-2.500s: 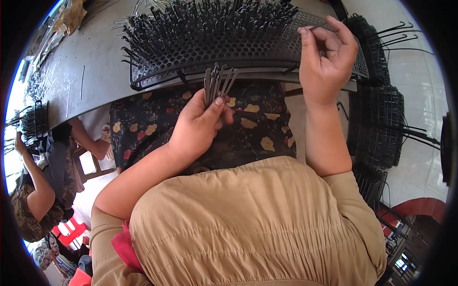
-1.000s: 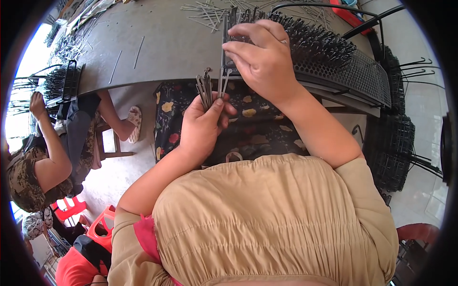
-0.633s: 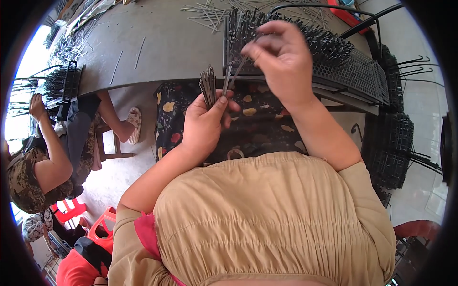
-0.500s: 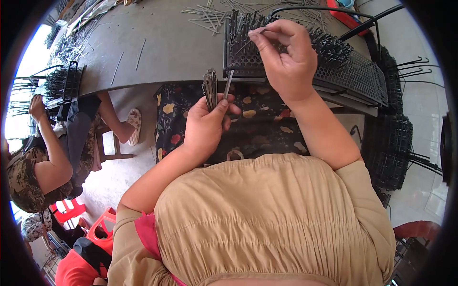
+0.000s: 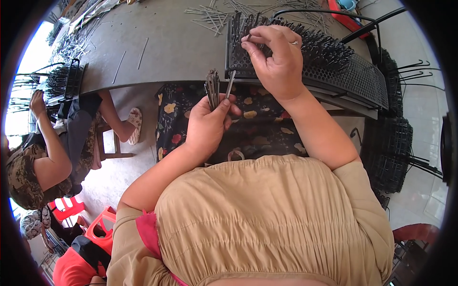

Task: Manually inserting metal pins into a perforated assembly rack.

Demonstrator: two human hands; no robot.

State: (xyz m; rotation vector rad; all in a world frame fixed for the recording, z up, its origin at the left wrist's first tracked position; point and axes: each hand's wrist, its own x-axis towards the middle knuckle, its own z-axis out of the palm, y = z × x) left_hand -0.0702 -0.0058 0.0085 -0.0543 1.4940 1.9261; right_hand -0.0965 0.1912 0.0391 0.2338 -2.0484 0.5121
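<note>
My left hand [image 5: 209,118] is closed round a bundle of thin dark metal strips [image 5: 212,90]. One lighter strip [image 5: 230,84] stands apart from the bundle, pinched by the thumb at its lower end. Over the left end of a black perforated metal rack [image 5: 353,78] is my right hand [image 5: 279,59], its thumb and forefinger pinched together. A small dark piece shows at those fingertips, too small to name. Dense rows of dark metal strips [image 5: 329,50] stand upright in the rack, partly hidden behind the right hand.
Loose strips [image 5: 210,19] lie scattered on the grey table [image 5: 162,57]. A black flowered cloth [image 5: 167,128] hangs below its edge. At the left a co-worker's hand [image 5: 37,102] is at another filled rack [image 5: 71,81]. Black racks with hooks [image 5: 393,152] stand at the right.
My right hand has moved slightly left and down, its fingertips now closer to the rack's left end. My left hand stays nearly still with its bundle.
</note>
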